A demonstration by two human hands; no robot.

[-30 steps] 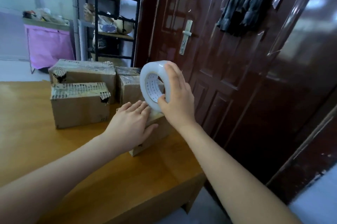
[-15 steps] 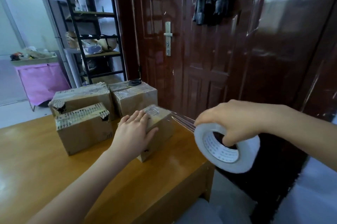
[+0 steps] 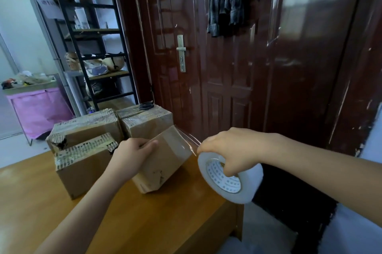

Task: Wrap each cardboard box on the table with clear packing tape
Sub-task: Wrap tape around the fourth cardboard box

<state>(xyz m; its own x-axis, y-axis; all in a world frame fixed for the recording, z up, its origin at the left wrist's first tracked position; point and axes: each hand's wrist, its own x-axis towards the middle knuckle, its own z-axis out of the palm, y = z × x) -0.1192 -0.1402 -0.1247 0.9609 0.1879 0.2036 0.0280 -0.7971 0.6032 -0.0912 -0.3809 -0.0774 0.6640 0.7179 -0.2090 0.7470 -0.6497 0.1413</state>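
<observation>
Four cardboard boxes on wooden table, three stacked boxes behind, scissors on rear one, dark door beyond, left hand gripping tilted small box, right hand clutching one tape roll, clear strip stretched to box.

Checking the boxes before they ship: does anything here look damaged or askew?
Yes. The front left box has a torn top edge with bare corrugation showing. The box behind it is ripped at its left corner. The small box in the left hand sits tilted.
</observation>
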